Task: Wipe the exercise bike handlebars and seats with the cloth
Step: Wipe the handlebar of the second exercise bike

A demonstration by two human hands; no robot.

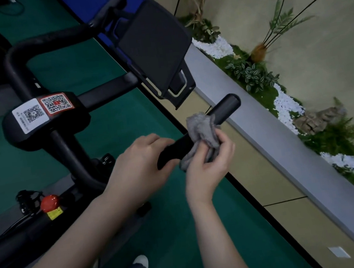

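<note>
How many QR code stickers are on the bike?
2: a white QR sticker and a red-framed QR sticker lie side by side on the bike's centre pad. Others may be hidden.

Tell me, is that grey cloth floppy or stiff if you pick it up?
Probably floppy: the grey cloth bunches in soft folds around the handlebar and droops from the right hand gripping it. It looks fluffy, so likely light and not slippery. It shouldn't roll or break. The left hand holds the bar nearby.

Dim light falls on a green floor mat (107, 130) beside beige floor tiles (281, 217). A grey ledge (260, 122) borders a planter bed (251, 73) of ferns, white pebbles and rocks, against a beige wall (245, 10).
</note>
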